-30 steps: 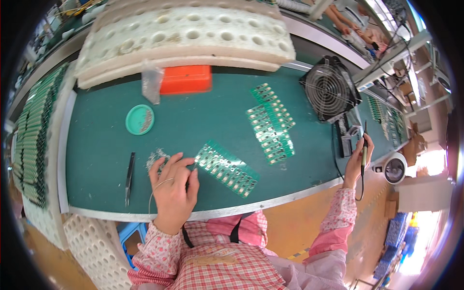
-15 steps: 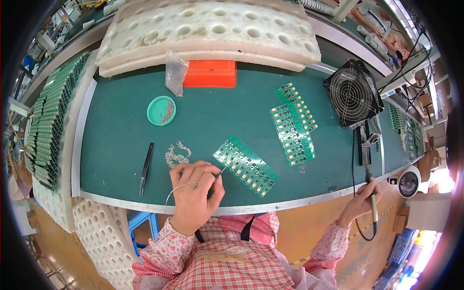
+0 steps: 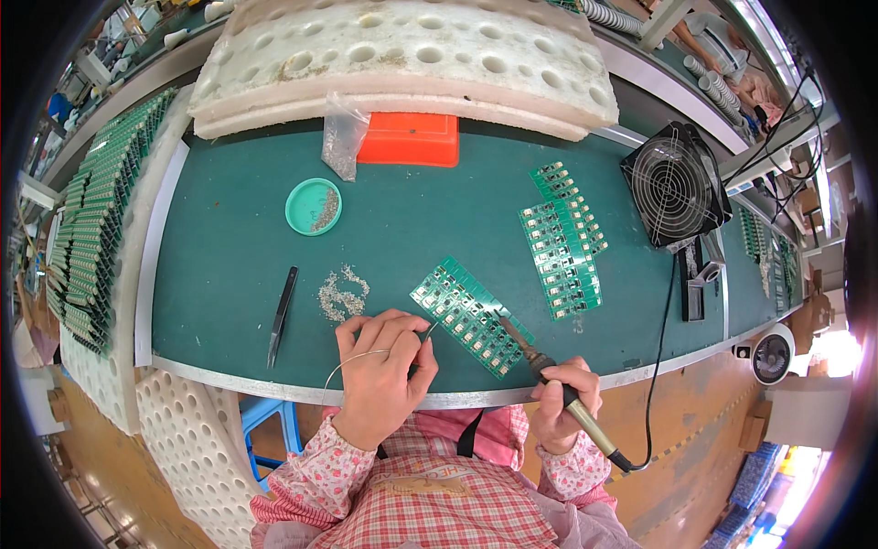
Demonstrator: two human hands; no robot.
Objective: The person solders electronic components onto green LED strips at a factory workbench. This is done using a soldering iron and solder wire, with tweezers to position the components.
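One thin wire [image 3: 337, 370] pinched in our left hand [image 3: 381, 364]; right hand [image 3: 566, 403] wrapped round soldering iron [image 3: 593, 429], tip [image 3: 504, 320] at green circuit board [image 3: 471, 316] edge.

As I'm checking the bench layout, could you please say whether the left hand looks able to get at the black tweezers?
Probably yes: the black tweezers lie left of the left hand with nothing bulky between, though that hand holds a thin wire.

Soldering iron [image 3: 588, 421] and thin wire [image 3: 342, 365] slant toward a green circuit board [image 3: 468, 314].
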